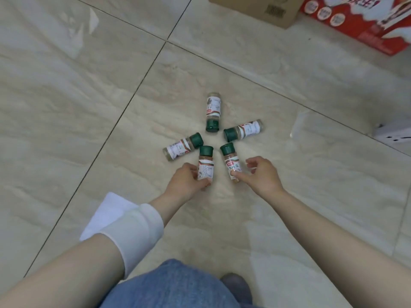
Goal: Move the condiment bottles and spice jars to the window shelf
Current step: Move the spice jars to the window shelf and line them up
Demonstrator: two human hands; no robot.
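1. Jeans (173, 283) and a shoe (235, 285) fill the near edge, over a tiled floor (89, 96). The left forearm carries a white sleeve (133, 230).
2. Left hand (186, 181): fingers curled round the base half of the near-left jar (205, 165), holding it. Whether this jar is clear of the floor cannot be told.
3. Right hand (262, 174): thumb laid against the label of the near-right jar (231, 165). The other fingers are curled just beside the jar with a gap showing, so the span is narrow and the grip not yet closed.
4. Governing relation: both near jars point their long axes away from the person, bases toward the hands and green caps at the far end. The near-right jar lies directly left of the right hand's curled fingers, so closing them across its short axis should secure it.
5. Left jar (182, 146), right jar (243, 130) and far jar (213, 112) lie on the floor with caps turned inward, forming a star with the near pair. No hand touches them. The left jar is nearer the left hand and the right jar nearer the right.
6. Cardboard box (255, 7) and red carton (360, 21) sit at the far edge, well apart from the jars. The window shelf is not in view.
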